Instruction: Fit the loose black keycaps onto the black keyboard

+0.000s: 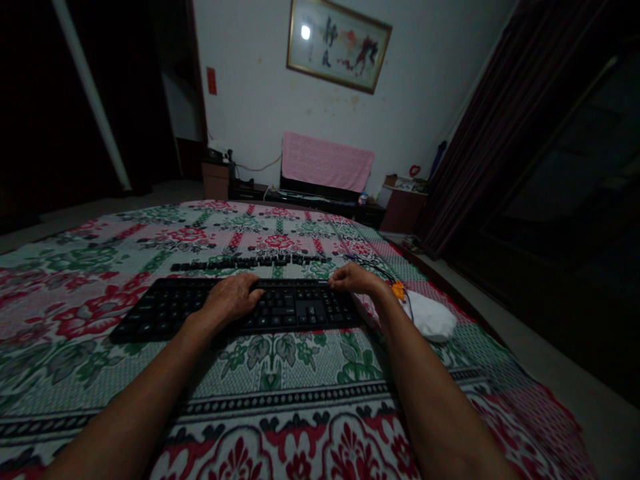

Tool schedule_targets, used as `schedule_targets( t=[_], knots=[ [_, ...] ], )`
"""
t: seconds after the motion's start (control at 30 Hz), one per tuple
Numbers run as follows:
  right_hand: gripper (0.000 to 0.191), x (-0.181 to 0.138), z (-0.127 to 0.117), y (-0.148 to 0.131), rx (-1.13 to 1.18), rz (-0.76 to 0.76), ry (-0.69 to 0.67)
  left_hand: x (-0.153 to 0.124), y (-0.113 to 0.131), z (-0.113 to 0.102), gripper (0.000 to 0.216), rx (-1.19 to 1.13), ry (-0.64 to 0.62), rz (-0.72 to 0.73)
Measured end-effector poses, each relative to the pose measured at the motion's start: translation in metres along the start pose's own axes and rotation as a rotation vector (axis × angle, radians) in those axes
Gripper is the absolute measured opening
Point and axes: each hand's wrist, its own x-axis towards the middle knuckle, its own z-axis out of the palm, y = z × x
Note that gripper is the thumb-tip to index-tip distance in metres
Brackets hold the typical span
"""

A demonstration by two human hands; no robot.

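Note:
A black keyboard (313, 313) lies flat on the patterned bedspread, its long side across my view. My left hand (230, 300) rests over its middle, fingers bent toward the back edge and thumb lying over the keys, holding it down. At the keyboard's back right corner, my right hand (349, 277) has its fingertips pressed together in a pinch. Whatever may be between them is too small to make out. Behind the keyboard runs an uneven row of loose black keycaps (265, 262).
Right of my right forearm lie a white cloth bundle (433, 317), an orange item (399, 289) and a dark cable (377, 268). The floral bedspread (280, 400) spreads beneath everything. Beyond the bed stand a low cabinet and a screen draped with a pink cloth (325, 160).

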Motion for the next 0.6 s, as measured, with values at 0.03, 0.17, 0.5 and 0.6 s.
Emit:
schedule_targets(
  t=[0.03, 0.17, 0.5, 0.6],
  knots=[
    [0.023, 0.000, 0.000, -0.001, 0.000, 0.001, 0.003, 0.000, 0.000, 0.000, 0.040, -0.001, 0.003, 0.003],
    [0.021, 0.001, 0.002, -0.002, -0.030, 0.011, 0.029, 0.000, 0.000, 0.000, 0.040, -0.018, 0.005, 0.000],
    [0.017, -0.001, 0.004, -0.011, -0.049, 0.096, 0.057, 0.002, -0.002, 0.003, 0.042, -0.015, 0.011, 0.004],
    [0.016, -0.001, 0.006, -0.012, -0.083, 0.116, 0.078, 0.003, -0.003, 0.004, 0.042, -0.014, 0.005, 0.003]
  ],
)
